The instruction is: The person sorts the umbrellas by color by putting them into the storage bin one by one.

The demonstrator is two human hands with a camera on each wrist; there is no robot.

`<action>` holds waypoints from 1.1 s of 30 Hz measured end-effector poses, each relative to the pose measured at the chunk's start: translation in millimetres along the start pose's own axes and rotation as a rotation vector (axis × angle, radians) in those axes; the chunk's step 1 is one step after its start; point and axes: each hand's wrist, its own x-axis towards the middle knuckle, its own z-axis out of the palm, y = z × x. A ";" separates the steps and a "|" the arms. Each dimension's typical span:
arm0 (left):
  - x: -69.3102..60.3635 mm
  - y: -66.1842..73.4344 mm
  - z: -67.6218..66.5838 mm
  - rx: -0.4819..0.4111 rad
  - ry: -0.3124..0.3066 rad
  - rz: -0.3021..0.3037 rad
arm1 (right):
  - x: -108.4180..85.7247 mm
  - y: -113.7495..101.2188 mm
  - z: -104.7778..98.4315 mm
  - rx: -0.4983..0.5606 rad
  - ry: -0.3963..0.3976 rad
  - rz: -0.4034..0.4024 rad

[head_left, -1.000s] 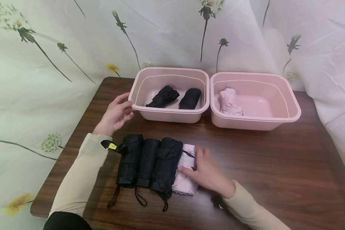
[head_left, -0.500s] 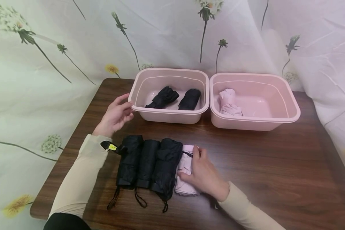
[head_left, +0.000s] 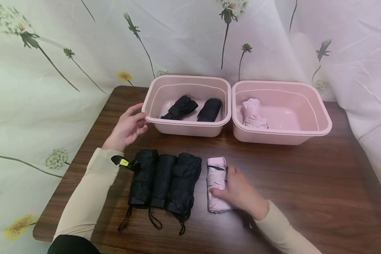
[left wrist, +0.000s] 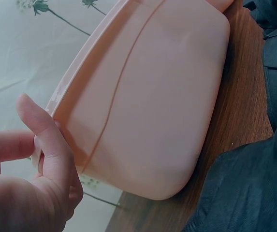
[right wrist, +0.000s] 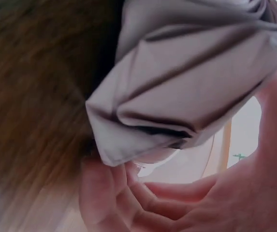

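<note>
My right hand [head_left: 243, 192] grips a folded pink umbrella [head_left: 216, 180] by its right side, thumb across the top, just above or on the table. In the right wrist view, curled fingers lie beside the umbrella's pleated cloth [right wrist: 191, 77]. My left hand [head_left: 124, 128] pinches the left rim of the left pink plastic bin [head_left: 187, 128]; in the left wrist view the thumb lies by the rim. Left of the pink umbrella, three folded black umbrellas lie side by side: one left [head_left: 143, 180], one middle [head_left: 162, 180], one right [head_left: 184, 185], with cord loops toward me.
Two black folded umbrellas, one at left [head_left: 181, 107] and one at right [head_left: 210, 109], lie in the left bin. Beside it stands a second pink bin [head_left: 273, 137] holding a pink folded umbrella [head_left: 252, 111]. A floral cloth [head_left: 190, 38] hangs behind the brown table [head_left: 320, 183].
My right hand has moved the pink umbrella rightward, away from the black umbrellas, leaving a gap of bare table. My left hand stays at the bin's rim.
</note>
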 end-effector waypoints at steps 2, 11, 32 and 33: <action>-0.3 0.3 0.3 -0.002 -0.001 0.000 | -0.1 2.5 -2.6 -0.002 -0.009 0.001; -0.8 1.0 1.1 0.014 0.009 -0.011 | 1.8 7.7 -3.4 0.008 -0.024 0.009; 0.6 1.4 0.5 0.001 0.003 -0.005 | 1.0 6.8 5.2 0.112 0.060 -0.059; 0.6 1.5 0.5 0.000 0.002 -0.005 | 1.0 7.1 5.3 0.117 0.063 -0.066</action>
